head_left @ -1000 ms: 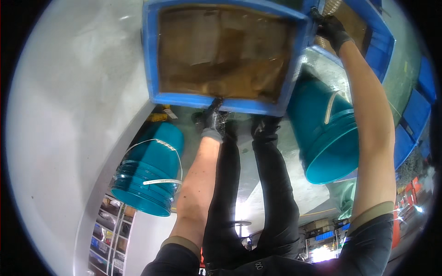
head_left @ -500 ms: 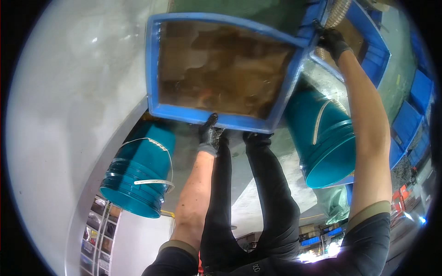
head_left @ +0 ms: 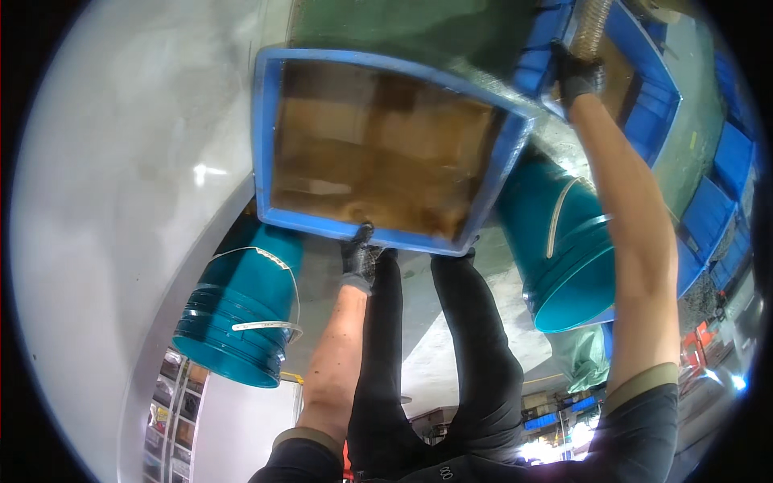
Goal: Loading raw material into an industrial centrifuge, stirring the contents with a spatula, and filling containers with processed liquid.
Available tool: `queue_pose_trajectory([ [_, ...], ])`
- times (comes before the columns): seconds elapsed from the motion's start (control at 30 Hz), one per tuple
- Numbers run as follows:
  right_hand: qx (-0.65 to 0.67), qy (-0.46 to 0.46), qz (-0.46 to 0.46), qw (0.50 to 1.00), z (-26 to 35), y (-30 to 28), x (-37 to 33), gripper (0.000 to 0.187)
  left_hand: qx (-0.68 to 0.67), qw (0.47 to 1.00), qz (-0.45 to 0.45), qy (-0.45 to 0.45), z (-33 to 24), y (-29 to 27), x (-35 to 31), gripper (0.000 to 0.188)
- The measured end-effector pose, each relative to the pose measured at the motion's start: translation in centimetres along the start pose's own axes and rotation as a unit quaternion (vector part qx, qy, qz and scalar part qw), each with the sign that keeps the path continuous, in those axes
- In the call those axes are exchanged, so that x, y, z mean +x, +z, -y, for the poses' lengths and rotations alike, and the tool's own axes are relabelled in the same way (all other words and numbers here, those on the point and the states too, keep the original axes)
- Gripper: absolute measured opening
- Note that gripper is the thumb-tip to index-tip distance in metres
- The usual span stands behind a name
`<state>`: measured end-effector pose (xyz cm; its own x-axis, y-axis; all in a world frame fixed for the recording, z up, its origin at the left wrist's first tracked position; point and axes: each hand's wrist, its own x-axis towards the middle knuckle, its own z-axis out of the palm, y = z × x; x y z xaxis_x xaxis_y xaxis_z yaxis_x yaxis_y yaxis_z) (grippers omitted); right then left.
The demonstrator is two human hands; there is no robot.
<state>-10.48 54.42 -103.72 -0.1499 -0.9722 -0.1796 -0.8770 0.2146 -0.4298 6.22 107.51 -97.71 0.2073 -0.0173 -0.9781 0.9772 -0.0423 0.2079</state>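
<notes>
A blue rectangular tub (head_left: 314, 226) of murky brown liquid lies in front of my legs. My left hand (head_left: 360, 259), in a dark glove, grips its near rim with the thumb over the edge. At the far right, my right hand (head_left: 578, 74), also gloved, is closed around a clear ribbed hose (head_left: 593, 26). That hand is above the near edge of a second blue tub (head_left: 656, 95), which also has brownish contents. The hose's lower end is hidden by the hand and tub.
Teal buckets stand on both sides of my legs, a left bucket (head_left: 241, 310) and a right bucket (head_left: 551, 217), each with a pale handle. A pale wall or panel (head_left: 129, 177) fills the left side. More blue bins (head_left: 713, 213) are at the far right.
The brown-liquid tub has come nearer to me, with my left hand still on its near rim. My right hand has moved slightly, and the gap between the two tubs has widened.
</notes>
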Motion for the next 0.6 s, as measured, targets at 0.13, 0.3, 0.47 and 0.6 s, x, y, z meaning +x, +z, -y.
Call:
queue_pose_trajectory([
  [0.13, -0.141, -0.145, 0.0, 0.979, 0.3, 0.8, -1.6, 0.057, 0.007, 1.0, -0.012, -0.01, 0.2, -0.9, -0.2, 0.056],
  [0.3, -0.164, -0.068, 0.181, 0.967, 3.7, -1.2, -1.2, 0.046, -0.024, 1.0, -0.02, -0.006, 0.0, 1.1, -1.2, 0.056],
  [0.47, -0.167, -0.145, 0.181, 0.958, 2.4, 1.3, -3.1, 0.043, 0.022, 1.0, -0.016, 0.007, -0.1, -1.3, -0.5, 0.055],
  [0.6, -0.088, -0.206, 0.112, 0.968, 9.2, 4.7, -7.2, 0.038, 0.046, 0.998, -0.035, -0.004, 0.1, -0.3, -0.9, 0.044],
])
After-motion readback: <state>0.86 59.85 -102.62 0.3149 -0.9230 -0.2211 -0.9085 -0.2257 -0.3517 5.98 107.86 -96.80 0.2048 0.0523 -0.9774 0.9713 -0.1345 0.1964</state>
